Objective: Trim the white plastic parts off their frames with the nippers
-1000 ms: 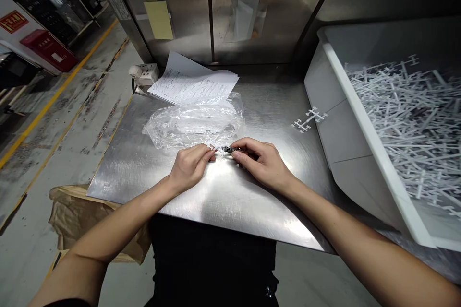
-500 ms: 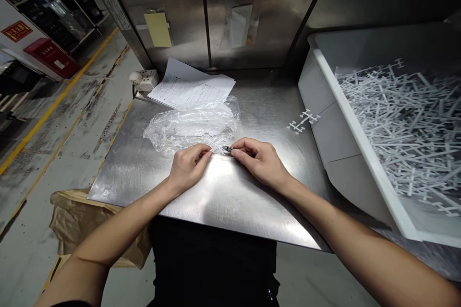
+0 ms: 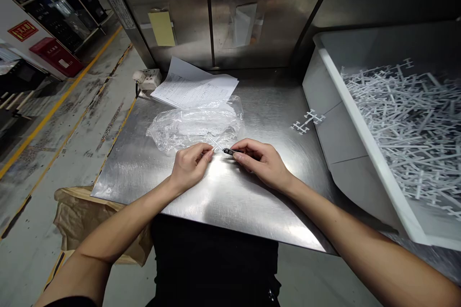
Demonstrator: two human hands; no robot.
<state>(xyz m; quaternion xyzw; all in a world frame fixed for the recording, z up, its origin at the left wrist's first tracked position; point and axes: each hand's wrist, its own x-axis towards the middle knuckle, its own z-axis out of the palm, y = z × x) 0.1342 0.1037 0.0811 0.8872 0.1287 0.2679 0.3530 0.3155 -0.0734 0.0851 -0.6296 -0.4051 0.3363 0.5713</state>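
Note:
Above the middle of the metal table, my left hand (image 3: pixel 192 162) is closed, pinching a thin white plastic sprue piece (image 3: pixel 216 144) between thumb and fingertips. Just to its right, my right hand (image 3: pixel 264 162) is closed on a small dark tool that looks like a nail clipper (image 3: pixel 228 151). The clipper's tip points left and sits at the white piece; whether they touch is too small to tell. Right behind both hands lies a crumpled clear plastic bag (image 3: pixel 190 127), with small pale pieces near its open end.
A large grey bin (image 3: pixel 378 172) full of white plastic sprues (image 3: pixel 406 120) stands at the right. One loose branched sprue (image 3: pixel 308 121) lies beside it. Printed papers (image 3: pixel 196 81) and a power socket (image 3: pixel 149 79) are at the back. Brown paper (image 3: pixel 79 216) lies below the table's left edge.
The clipper has turned slightly and now shows more of its dark body. The white piece shows more plainly between my hands. The whole view has shifted slightly.

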